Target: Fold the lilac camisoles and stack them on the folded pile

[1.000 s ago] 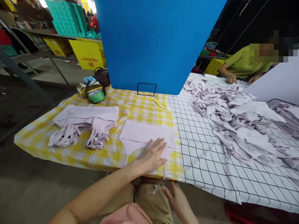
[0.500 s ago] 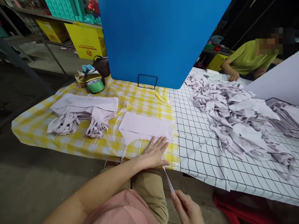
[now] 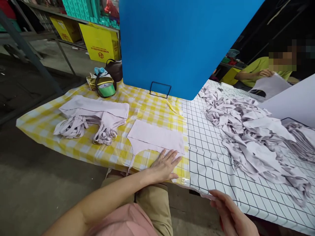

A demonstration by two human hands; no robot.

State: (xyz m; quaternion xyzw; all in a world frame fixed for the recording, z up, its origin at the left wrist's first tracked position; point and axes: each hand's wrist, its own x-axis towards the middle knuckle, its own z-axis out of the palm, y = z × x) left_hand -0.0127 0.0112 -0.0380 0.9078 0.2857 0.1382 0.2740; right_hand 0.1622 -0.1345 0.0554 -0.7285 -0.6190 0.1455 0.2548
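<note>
A pale lilac camisole lies flat on the yellow checked cloth, its thin left strap hanging towards the table's front edge. My left hand rests flat on its lower right part, fingers spread, covering the base of the other strap. That strap runs out to the right along the table edge. Its far end is pinched between the thumb and fingers of my right hand, and it looks fairly taut. Left of the camisole sits a neat stack of matching camisoles, their straps bunched at the front.
A large heap of loose lilac pieces covers the white grid cloth. A blue board on a wire stand rises at the back. Green tape lies by a dark bag. Across the table, a co-worker holds up a lilac piece.
My right hand has come up from below the table edge, gripped the strap and drawn it out to the right. My left hand stays on the camisole. The co-worker has lifted a piece.
</note>
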